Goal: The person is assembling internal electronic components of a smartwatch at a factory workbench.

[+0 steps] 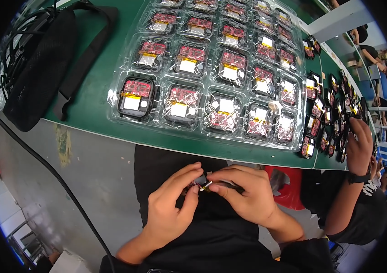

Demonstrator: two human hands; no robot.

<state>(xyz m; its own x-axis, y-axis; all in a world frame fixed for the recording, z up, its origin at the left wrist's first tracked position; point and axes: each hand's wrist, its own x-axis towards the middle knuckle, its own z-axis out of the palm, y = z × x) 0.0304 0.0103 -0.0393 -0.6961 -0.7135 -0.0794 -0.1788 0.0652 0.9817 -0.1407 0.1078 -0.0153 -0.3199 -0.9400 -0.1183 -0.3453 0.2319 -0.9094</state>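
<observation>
Over my lap, in front of the table edge, my left hand (170,204) and my right hand (244,193) meet at a small electronic module (202,184). It shows a dark part, a bit of yellow tape and a shiny whitish piece. My left thumb and fingers pinch it from the left. From the right, my right thumb and forefinger pinch its shiny end. Something dark shows beneath my right fingers, too covered to name. Beyond my hands, a clear plastic tray (158,123) holds rows of black square cases (135,97) with red circuit boards, yellow tape and white or silvery parts.
The tray lies on a green table (98,133). A black mesh bag (39,68) with a strap and cables is at far left; a black cable (50,170) hangs down. At right, a co-worker's hand (360,145) reaches among several loose modules (308,146). A red stool (285,191) stands below.
</observation>
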